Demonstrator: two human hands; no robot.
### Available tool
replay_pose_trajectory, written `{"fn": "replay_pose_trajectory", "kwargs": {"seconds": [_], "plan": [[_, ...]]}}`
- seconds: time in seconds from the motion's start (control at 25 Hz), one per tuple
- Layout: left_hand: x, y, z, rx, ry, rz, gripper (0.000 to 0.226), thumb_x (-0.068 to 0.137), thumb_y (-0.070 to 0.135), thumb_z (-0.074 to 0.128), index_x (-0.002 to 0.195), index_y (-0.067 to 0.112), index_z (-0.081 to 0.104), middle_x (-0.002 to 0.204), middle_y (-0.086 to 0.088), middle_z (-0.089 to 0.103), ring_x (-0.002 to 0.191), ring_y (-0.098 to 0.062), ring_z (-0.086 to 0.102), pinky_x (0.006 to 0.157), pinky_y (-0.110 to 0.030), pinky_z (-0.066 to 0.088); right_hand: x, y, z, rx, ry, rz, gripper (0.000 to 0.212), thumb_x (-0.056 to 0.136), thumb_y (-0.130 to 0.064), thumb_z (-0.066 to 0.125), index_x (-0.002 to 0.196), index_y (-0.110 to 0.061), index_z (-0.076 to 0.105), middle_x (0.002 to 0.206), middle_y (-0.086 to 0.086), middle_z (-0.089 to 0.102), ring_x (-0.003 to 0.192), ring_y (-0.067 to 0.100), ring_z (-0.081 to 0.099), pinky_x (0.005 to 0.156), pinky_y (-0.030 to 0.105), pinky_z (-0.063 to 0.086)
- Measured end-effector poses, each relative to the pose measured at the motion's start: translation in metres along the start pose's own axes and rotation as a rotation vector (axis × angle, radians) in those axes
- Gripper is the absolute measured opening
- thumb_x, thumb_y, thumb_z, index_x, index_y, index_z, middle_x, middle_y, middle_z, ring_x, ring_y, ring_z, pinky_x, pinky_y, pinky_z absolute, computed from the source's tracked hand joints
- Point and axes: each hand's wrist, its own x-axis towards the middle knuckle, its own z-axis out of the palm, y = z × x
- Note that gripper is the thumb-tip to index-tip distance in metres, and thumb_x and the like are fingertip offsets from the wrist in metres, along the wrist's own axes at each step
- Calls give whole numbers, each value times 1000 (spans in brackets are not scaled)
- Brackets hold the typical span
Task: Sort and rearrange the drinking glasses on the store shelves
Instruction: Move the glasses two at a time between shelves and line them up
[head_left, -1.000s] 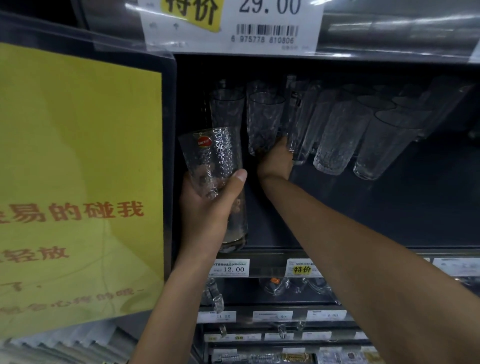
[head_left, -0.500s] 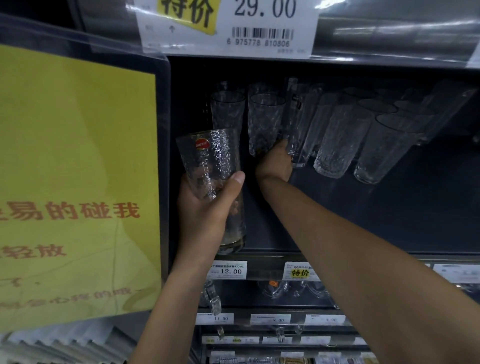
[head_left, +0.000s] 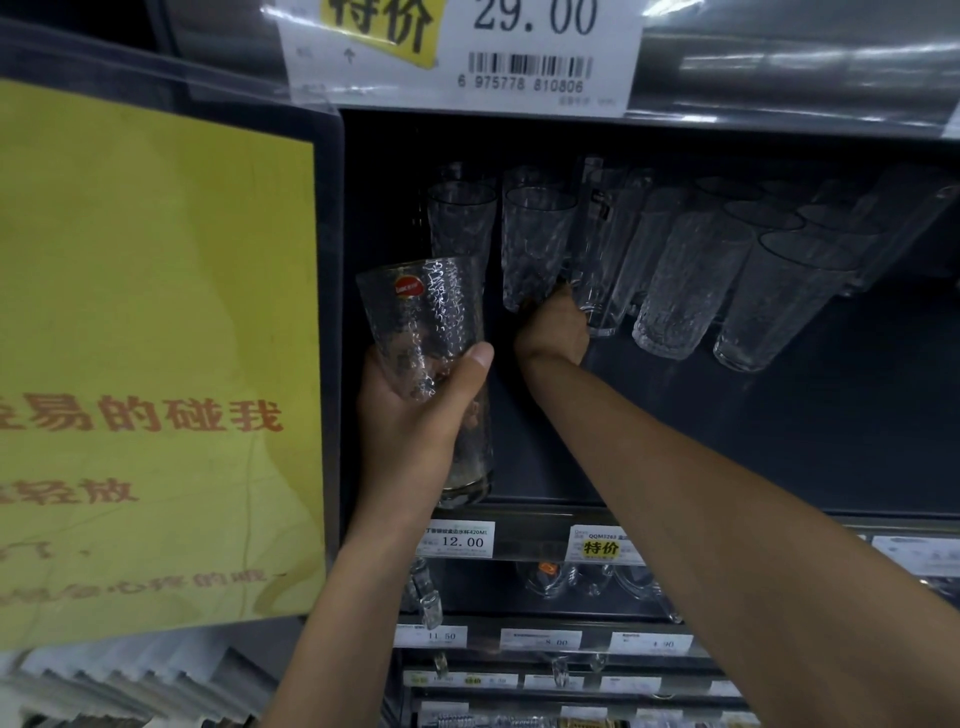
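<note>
Head camera view, looking into a dark store shelf, with both hands raised and well apart.

The left hand (head_left: 410, 421) grips a tall dimpled glass (head_left: 421, 332) bearing a round red sticker near its rim. The thumb is curled across the front of it, and the glass tilts slightly left. Below that thumb a thick glass base (head_left: 467, 488) sits at the front edge of the shelf (head_left: 727, 415). It is unclear whether this base belongs to the held glass or to a second one behind the hand.

The right hand (head_left: 553, 327) reaches deeper in, up and to the right of the left hand. Its fingertips are tucked between the bottoms of two upright textured glasses, one just above its knuckles (head_left: 537, 244) and one just to its right (head_left: 597, 270). The fingers are hidden among the glass, so its grip cannot be made out.

Further right of the right hand stand several rows of clear textured glasses (head_left: 680, 280), close together. Another glass (head_left: 460, 218) stands just behind the held one.

Left of the left hand, a large yellow sign (head_left: 156, 338) with red Chinese characters sits in a clear sleeve. Above both hands hangs a white price label (head_left: 535, 57) reading 29.00, with a barcode. Just below the left hand is a shelf tag (head_left: 460, 540) reading 12.00. Under the right forearm is a tag with a yellow patch (head_left: 602, 546). Beneath these, lower shelves (head_left: 550, 577) hold more glassware and price tags.
</note>
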Motion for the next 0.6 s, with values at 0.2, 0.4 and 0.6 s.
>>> {"fn": "replay_pose_trajectory", "kwargs": {"seconds": [0.2,0.4,0.6], "plan": [[-2,1,-1,2,35,7,46,72,41,77,113,23,64,107,3,73,101,-22,70,90,-64,53,1,-2,0,-22,-54,-22,37,99,-22,52,130,-2,47,127,20,63,120,34,57,99,38,42],[-3,2,-1,13,48,-15,52,71,43,77,116,20,63,107,3,73,101,-21,70,91,-62,53,4,-3,1,-65,-97,-6,53,100,-28,48,144,-2,35,134,19,59,127,34,52,106,38,39],[-2,4,1,29,61,-13,48,70,43,77,110,20,63,101,4,73,97,-23,71,88,-63,53,-3,2,-6,-70,-121,-40,48,99,-27,50,137,0,41,134,20,58,126,34,51,104,37,40]]}}
